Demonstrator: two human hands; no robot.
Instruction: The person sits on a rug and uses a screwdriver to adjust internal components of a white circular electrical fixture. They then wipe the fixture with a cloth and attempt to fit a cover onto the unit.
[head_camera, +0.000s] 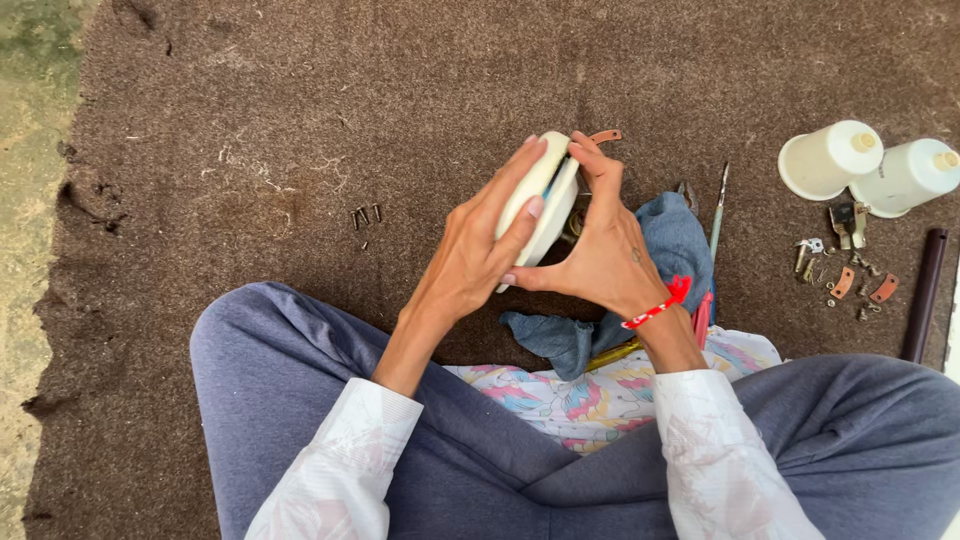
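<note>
Fingers of both hands gripping cream round casing, blue cloth beneath, white spools well apart

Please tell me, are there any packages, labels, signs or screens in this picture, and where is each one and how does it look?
No package, label, sign or screen is in view.
Nearest to one: two cream plastic cone-shaped spools, lying at the upper right on the brown felt mat, with no visible label.
</note>
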